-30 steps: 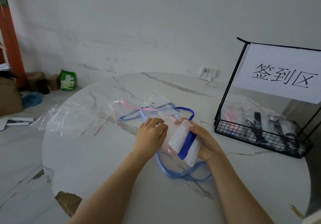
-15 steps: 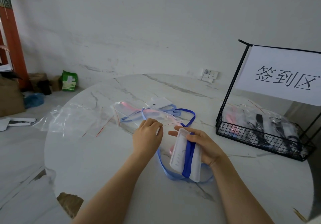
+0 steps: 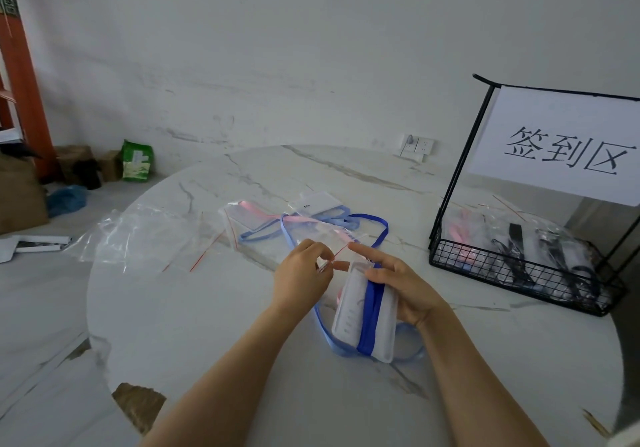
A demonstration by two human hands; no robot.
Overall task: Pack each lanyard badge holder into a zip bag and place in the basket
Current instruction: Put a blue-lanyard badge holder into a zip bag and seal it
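- Head view: pinching the red-lined mouth of a zip bag with the left hand, fingertips closed on the plastic, over the middle of the table.
- Gripping a white badge holder in the right hand, just right of the left hand. Dark blue strap wound round the holder, forefinger stretched out to the bag's mouth.
- Bare marble across the near left of the round table, with the near edge crossed by both forearms.
- Wire basket at far right, well apart from the hands, bare tabletop between.
- Packed bags inside the basket, contents blurred behind plastic.
- Paper sign on the basket's frame, cut off at the right.
- Loose clear bags overhanging the table's left edge.
- More holders and straps beyond the hands, tangled, hard to count.
- Light blue strap looped under the held holder, partly hidden by it.
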